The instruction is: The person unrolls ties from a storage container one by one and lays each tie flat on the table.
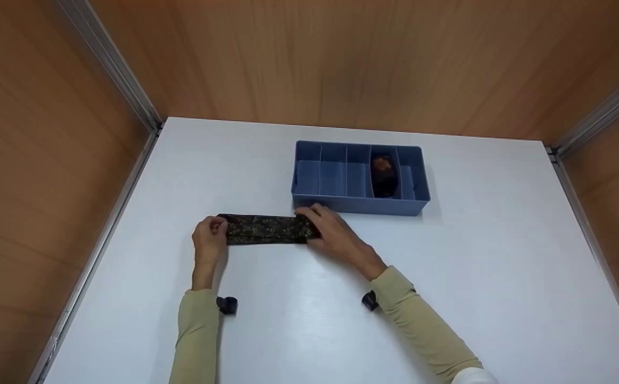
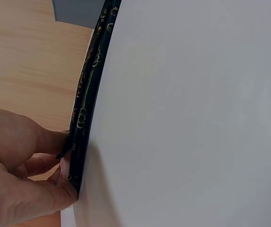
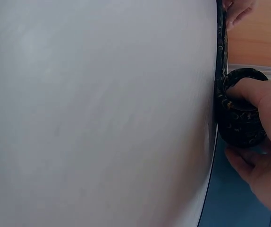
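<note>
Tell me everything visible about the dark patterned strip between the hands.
The dark strip looks like fabric folded lengthwise, near black with small yellowish and orange motifs. It stretches along the white table, on the person's side of the blue tray. The left hand pinches its flat end; the other end is wound into a roll that the right hand grips.
</note>
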`<state>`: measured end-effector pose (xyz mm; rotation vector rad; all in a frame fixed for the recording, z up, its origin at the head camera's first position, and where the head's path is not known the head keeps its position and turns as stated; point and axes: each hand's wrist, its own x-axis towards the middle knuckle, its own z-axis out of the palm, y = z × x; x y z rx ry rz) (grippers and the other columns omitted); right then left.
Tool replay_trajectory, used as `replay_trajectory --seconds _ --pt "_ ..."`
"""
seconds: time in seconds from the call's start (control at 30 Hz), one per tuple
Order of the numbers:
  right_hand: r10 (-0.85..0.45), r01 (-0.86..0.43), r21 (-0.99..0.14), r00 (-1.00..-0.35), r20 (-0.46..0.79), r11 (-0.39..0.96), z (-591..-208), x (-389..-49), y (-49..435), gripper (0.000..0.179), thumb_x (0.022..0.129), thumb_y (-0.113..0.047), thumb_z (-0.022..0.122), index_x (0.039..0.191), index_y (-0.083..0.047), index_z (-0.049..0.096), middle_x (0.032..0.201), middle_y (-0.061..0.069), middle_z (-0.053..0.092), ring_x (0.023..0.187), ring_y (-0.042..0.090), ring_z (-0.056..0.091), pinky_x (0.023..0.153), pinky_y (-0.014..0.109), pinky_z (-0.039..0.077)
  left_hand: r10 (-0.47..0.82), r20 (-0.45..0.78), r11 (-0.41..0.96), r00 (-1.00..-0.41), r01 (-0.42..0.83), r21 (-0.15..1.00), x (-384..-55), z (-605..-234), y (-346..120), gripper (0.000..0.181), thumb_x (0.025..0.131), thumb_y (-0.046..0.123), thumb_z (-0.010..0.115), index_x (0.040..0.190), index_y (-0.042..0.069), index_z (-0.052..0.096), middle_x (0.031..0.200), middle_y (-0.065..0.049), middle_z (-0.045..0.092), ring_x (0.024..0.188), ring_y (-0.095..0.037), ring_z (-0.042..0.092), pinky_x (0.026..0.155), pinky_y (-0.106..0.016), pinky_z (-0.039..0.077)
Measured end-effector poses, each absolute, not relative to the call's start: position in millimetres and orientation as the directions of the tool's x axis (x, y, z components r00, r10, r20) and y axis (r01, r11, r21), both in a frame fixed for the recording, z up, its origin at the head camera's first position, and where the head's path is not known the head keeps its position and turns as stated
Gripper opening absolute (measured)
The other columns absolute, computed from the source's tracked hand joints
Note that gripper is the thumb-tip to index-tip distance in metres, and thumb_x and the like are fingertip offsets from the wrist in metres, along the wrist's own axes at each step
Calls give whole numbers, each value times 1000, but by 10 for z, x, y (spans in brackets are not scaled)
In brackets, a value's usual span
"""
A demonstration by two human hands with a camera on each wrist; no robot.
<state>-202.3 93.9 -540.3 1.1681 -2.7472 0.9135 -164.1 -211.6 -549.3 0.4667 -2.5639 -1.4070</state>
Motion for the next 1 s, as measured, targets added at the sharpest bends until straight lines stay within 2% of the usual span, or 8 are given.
replay_trajectory --seconds 0.13,0.37,0.57,0.87,1.0 --pt "-650 -655 -517 -725 228 551 -5399 -2021 988 67 88 -5 79 148 -13 51 123 8 57 112 25 58 98 45 49 -350 21 506 -936 -171 845 -1647 -5492 -2103 14 100 -2 60 108 -12 67 103 -26 65 96 -35 63 82 -35 48" --pt "-656 -659 -519 -720 225 545 -5404 -2027 1075 68 87 -6 80 148 -13 51 122 7 57 110 24 57 98 43 49 -338 1 505 -941 -180 844 -1643 -5484 -2100 15 102 -1 59 109 -12 66 105 -26 65 96 -34 63 79 -30 47" --pt "-662 -665 -524 -713 232 532 -5405 -2030 1160 68 86 -4 80 148 -13 51 123 6 57 110 24 57 96 44 49 -340 3 504 -940 -180 845 -1637 -5483 -2100 16 102 -1 59 110 -11 66 106 -26 65 97 -33 62 80 -32 47" --pt "-669 -674 -530 -702 242 515 -5405 -2024 1285 63 89 -4 77 147 -11 53 125 7 58 111 23 56 95 44 49 -344 0 500 -939 -184 846 -1631 -5496 -2097 17 103 0 58 112 -11 66 107 -26 64 98 -33 61 83 -36 47" --pt "-668 -673 -538 -701 247 508 -5399 -2025 1339 60 90 -3 76 145 -10 54 126 6 58 111 22 56 96 42 49 -345 -3 491 -939 -183 852 -1630 -5484 -2105 16 102 1 59 111 -11 67 107 -26 65 98 -33 61 82 -33 47"
